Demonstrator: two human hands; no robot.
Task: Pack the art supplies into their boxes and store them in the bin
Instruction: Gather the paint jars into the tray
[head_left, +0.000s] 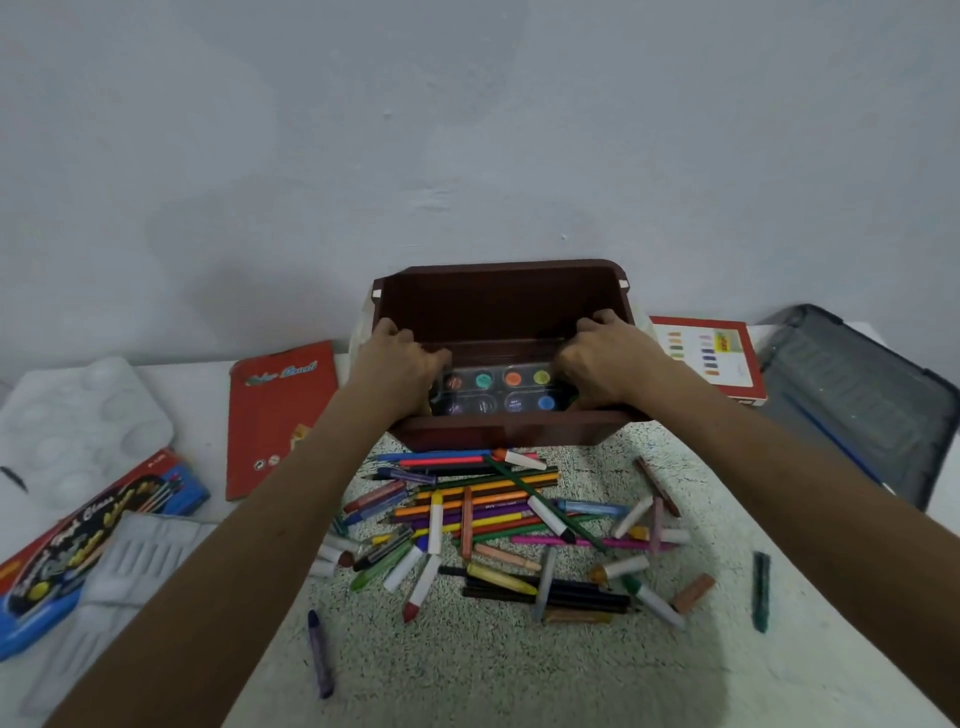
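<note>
Paint set (498, 392) sits low inside the brown bin (493, 306) at twelve o'clock, left hand (402, 364) and right hand (602, 358) each curled round one end. Released unevenly, it could wedge tilted, leaving little room for the crayons (498, 525) at six o'clock.

Likely a home art corner: a white table (810, 649) against a bare grey wall (467, 130), strewn with crayons (423, 584) and coloured pencils (488, 486).

One brown bin (511, 435), one paint set (498, 392) with eight colour pots showing, one grey lid (852, 405). Two hands: left hand (402, 364), right hand (605, 358). Three boxes: red box (280, 415), red-edged box (706, 358), blue box (104, 514). Two white trays: dimpled tray (78, 415), ridged tray (130, 566). Loose pens and crayons (498, 514) — too tangled to count
</note>
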